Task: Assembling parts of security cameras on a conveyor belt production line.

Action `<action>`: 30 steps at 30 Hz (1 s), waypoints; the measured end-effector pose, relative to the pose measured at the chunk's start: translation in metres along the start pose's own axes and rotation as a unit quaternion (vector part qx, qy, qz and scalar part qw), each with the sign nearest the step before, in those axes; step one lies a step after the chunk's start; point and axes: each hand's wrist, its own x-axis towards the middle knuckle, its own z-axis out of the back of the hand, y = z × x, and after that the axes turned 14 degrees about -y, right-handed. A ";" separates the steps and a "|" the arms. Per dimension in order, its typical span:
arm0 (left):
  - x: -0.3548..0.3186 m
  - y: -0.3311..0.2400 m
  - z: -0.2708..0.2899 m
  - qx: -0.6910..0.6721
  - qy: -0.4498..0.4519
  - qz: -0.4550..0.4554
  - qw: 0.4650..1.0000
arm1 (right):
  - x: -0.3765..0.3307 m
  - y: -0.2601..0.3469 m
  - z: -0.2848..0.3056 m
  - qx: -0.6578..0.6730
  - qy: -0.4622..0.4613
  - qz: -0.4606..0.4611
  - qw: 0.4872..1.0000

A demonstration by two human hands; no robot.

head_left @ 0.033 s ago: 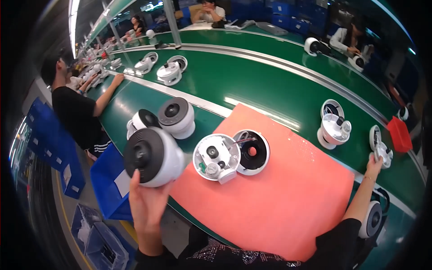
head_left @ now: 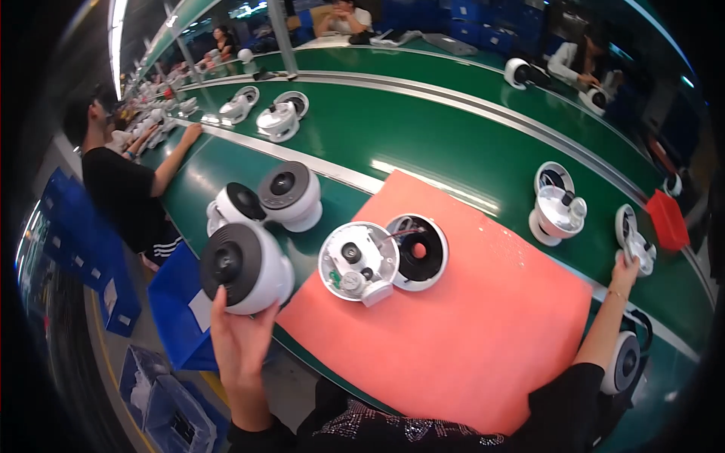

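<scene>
My left hand [head_left: 243, 340] is wrapped from below round a white round housing [head_left: 273, 270] with a dark grey ridged face and a domed hub. Beside that housing, two similar closed units stand on the green bench, the nearer-right one [head_left: 308, 202] upright and the other [head_left: 243, 201] tilted. In front of me an opened white housing [head_left: 377, 245] shows its inner parts, with its black-lined half [head_left: 430, 264] joined by wires. At the right, my right hand [head_left: 624, 273] grips another opened white housing [head_left: 642, 257] at the conveyor's near edge.
An orange-pink mat [head_left: 453, 340] covers the bench before me. More opened housings [head_left: 557, 215] rest on the green conveyor [head_left: 423, 143]. A red bin [head_left: 667, 219] stands far right, a blue bin [head_left: 177, 317] lower left. A co-worker in black [head_left: 121, 181] sits at left.
My left hand has shifted the closed housing slightly left and down, nearer the bench edge. The whole view has drifted a little; my right hand keeps its grip.
</scene>
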 end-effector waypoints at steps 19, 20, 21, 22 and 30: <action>0.056 0.054 0.060 0.044 -0.222 -0.030 0.974 | -0.392 -0.024 -0.096 -0.083 0.256 -0.277 0.922; 0.051 0.058 0.071 0.016 -0.205 -0.018 0.979 | -0.402 -0.041 -0.098 -0.107 0.295 -0.309 0.898; 0.041 0.058 0.065 0.033 -0.194 -0.010 0.980 | -0.406 -0.057 -0.099 -0.138 0.347 -0.333 0.866; 0.028 0.057 0.060 0.052 -0.188 -0.008 0.981 | -0.429 -0.077 -0.103 -0.162 0.342 -0.346 0.859; -0.006 0.067 0.053 0.071 -0.099 -0.086 0.989 | -0.498 -0.177 -0.098 -0.310 0.414 -0.504 0.691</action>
